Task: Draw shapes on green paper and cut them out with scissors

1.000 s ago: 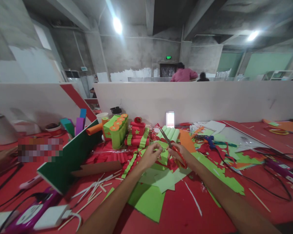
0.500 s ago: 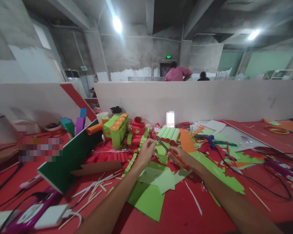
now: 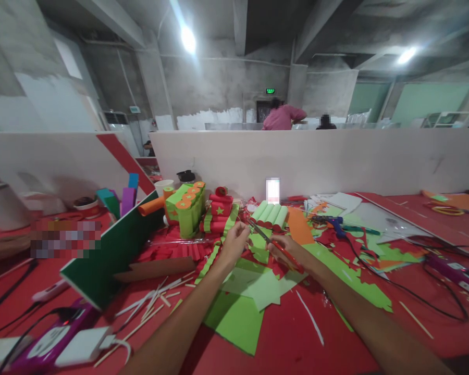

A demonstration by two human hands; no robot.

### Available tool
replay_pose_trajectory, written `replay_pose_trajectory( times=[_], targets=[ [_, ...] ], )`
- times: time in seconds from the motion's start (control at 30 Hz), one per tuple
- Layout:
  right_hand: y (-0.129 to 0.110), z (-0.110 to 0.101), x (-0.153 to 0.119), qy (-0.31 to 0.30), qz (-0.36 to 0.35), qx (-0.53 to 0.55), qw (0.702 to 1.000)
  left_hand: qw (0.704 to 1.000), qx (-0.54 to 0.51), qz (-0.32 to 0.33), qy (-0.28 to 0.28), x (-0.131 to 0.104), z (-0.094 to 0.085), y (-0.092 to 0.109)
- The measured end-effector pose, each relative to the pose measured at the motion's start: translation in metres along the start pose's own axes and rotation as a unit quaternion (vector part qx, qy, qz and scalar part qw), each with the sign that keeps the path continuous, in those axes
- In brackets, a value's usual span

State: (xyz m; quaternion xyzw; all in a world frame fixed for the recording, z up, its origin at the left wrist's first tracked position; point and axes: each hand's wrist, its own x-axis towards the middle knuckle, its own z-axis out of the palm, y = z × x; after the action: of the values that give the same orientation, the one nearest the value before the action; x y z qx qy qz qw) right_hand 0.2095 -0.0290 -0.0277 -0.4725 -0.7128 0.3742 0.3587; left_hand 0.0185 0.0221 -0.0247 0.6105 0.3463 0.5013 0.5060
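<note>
My right hand (image 3: 282, 249) is closed on the red handles of a pair of scissors (image 3: 287, 256), whose dark blades point up and left. Just left of the blade tips, my left hand (image 3: 237, 237) is closed, fingertips pinched together; whatever they pinch is too small to make out. Light green rolled tubes (image 3: 269, 213) lie side by side beyond the scissors. Below my hands are pale green paper pieces (image 3: 254, 284) and a bright green sheet (image 3: 236, 320). Red rolls with green bands and a star (image 3: 219, 211) stand behind my left hand.
A green and orange paper model (image 3: 186, 205) stands left of centre, beside a dark green board (image 3: 113, 255). Thin sticks (image 3: 152, 302) and a purple power strip (image 3: 52, 341) lie front left. A blue glue gun (image 3: 334, 224) with its cord lies right. A lit phone (image 3: 273, 190) leans on the white partition (image 3: 316, 161).
My hands and the scissors stay almost where they were, with only a very slight shift of the blades. At the far left, another person's arm has moved a little.
</note>
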Motion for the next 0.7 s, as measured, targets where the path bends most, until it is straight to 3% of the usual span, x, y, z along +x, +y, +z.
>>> replay_pose_trajectory(
  times=[0.27,0.4,0.5,0.57,0.7],
  targets=[
    [0.0,0.003,0.0,0.014,0.006,0.014,1.0,1.0,-0.011,0.003,-0.006,0.0,0.0,0.002],
    [-0.003,-0.001,0.001,0.047,0.013,0.01,0.999,0.999,0.012,-0.011,-0.045,0.001,0.0,-0.002],
    [-0.003,-0.013,0.0,0.104,-0.005,-0.109,0.989,0.992,0.063,-0.021,-0.104,-0.001,0.001,-0.009],
    [-0.001,-0.023,-0.002,0.135,-0.007,-0.22,0.966,0.985,0.1,-0.023,-0.139,-0.003,0.004,-0.013],
    [0.009,-0.047,-0.006,0.072,0.01,-0.363,0.929,0.975,0.119,-0.028,-0.188,-0.006,0.007,-0.014]
  ],
)
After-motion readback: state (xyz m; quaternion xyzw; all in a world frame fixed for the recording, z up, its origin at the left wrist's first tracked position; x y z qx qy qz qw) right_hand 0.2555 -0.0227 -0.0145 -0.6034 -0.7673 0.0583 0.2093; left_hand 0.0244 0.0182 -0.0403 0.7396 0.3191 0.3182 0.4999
